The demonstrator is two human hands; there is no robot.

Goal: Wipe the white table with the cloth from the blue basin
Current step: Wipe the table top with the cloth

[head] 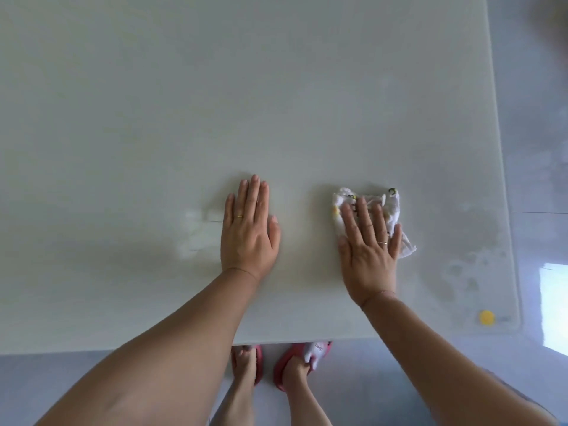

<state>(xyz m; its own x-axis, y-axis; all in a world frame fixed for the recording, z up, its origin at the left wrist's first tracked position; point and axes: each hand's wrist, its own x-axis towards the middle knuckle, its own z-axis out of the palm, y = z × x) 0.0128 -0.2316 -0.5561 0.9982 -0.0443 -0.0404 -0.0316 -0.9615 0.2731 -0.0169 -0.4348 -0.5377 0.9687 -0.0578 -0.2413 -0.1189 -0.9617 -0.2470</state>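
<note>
White surface fills most of the view; pale grey floor shows past its right edge and along the near edge.

Hands:
- Left hand lies palm down on the bare surface, fingers straight and close together, holding nothing. It looks like a brace.
- Right hand is also flat with fingers spread, pressing down on the cloth. It does not grip; the cloth is pinned under the fingers.

Cloth: white with small printed marks, bunched, lying on the surface under and just beyond the right fingertips. It has no clear front. Its longest run slants from a far corner past the index finger to a loose tail sticking out beside the little finger, nearer the person.

Outward:
- Just left of the left hand there is a pale smear.
- Right of the right hand, toward the near corner, there are mottled damp-looking patches and a yellow dot.
- Below the near edge, between the forearms, are feet in pink slippers.
- The blue basin is not in view.

Progress, as a judgement: the cloth is out of the basin and on the surface, so wiping is under way. The damp patches suggest the right near corner has had a pass. The smear at left looks unwiped. The wide stretch beyond both hands shows no marks either way, so it is likely left to do.
</note>
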